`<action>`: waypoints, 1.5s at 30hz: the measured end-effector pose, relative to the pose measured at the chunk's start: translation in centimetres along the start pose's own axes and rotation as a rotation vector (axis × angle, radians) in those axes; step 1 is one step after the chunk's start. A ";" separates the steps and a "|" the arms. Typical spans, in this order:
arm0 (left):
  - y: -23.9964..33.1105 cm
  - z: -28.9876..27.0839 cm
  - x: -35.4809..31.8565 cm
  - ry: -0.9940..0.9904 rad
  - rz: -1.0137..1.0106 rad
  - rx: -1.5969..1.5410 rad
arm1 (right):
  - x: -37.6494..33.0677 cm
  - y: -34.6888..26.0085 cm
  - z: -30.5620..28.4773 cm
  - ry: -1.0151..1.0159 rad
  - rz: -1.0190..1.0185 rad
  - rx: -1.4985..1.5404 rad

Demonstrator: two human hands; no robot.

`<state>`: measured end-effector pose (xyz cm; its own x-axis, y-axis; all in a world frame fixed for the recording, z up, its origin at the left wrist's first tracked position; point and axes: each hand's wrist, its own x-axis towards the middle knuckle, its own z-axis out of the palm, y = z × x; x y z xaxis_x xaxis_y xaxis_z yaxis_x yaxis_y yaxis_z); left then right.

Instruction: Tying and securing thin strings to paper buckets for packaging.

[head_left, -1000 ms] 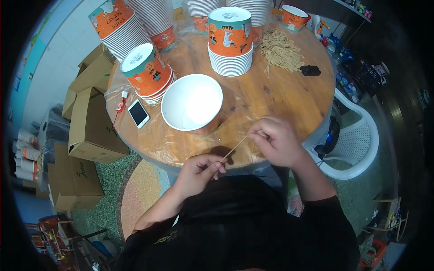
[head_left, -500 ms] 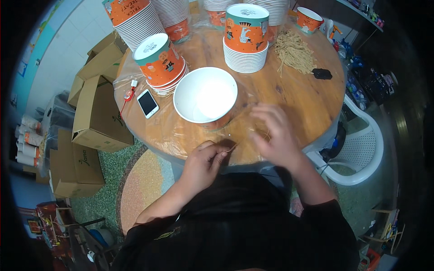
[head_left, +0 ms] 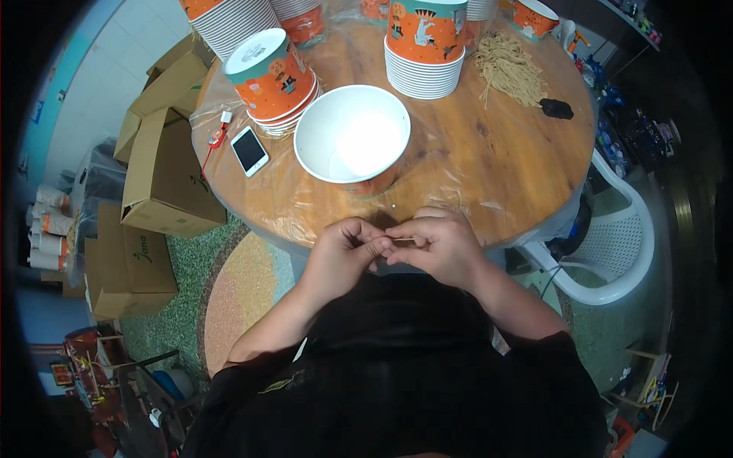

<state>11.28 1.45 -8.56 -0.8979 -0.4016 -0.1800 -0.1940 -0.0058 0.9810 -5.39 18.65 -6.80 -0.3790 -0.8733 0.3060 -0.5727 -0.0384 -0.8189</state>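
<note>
A short, thin, pale strand (head_left: 403, 241) is held at the near edge of the round wooden table (head_left: 504, 160), just in front of the person's body. It is pinched between the fingertips of both hands, which are brought together so that they touch. The left hand (head_left: 345, 248) is curled, its thumb and forefinger pressed on the strand's left end. The right hand (head_left: 437, 246) is likewise curled, its fingertips closed on the right end; the other fingers are folded inward. What the strand is made of cannot be told.

Just beyond the hands, a white open bowl (head_left: 352, 143) with an orange outside is seen standing on a clear plastic sheet (head_left: 275, 202) spread over the table's left part. To its left, a white phone (head_left: 249, 150) lies flat, with a small red item and cord (head_left: 217, 139) beside it. Farther off, an orange printed cup stack (head_left: 272, 79) is seen at the left and a taller stack (head_left: 424, 42) behind the bowl. A heap of pale strands (head_left: 510, 67) lies at the far right, with a small black object (head_left: 557, 109) near it. Cardboard boxes (head_left: 156, 164) are stacked on the floor at the left, and a white plastic chair (head_left: 615, 248) stands at the right.
</note>
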 end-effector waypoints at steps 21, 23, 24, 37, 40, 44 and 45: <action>-0.4 1.6 0.0 -0.020 0.026 -0.035 | -0.4 0.3 0.8 0.065 0.042 -0.024; 0.1 1.7 0.1 -0.012 0.073 0.115 | -0.3 0.5 1.0 0.118 0.014 0.020; 0.3 1.9 0.2 0.001 0.092 0.082 | -0.3 0.5 0.7 0.103 0.020 0.031; 9.3 0.2 4.1 0.355 0.989 0.801 | 0.4 1.5 -0.6 0.272 0.240 0.683; 10.2 1.1 7.1 0.310 0.932 1.002 | 1.3 1.9 -1.1 0.369 0.219 0.877; 9.2 0.8 7.7 0.170 0.782 1.130 | 1.7 1.6 -1.5 0.334 0.312 1.077; 9.2 0.4 6.9 0.170 0.776 1.203 | 1.7 1.6 -1.5 0.324 0.359 1.124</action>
<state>3.12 -0.98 -0.85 -0.8889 -0.0477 0.4556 0.0261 0.9876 0.1545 -8.02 17.81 -6.84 -0.6418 -0.7653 -0.0483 0.4874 -0.3585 -0.7962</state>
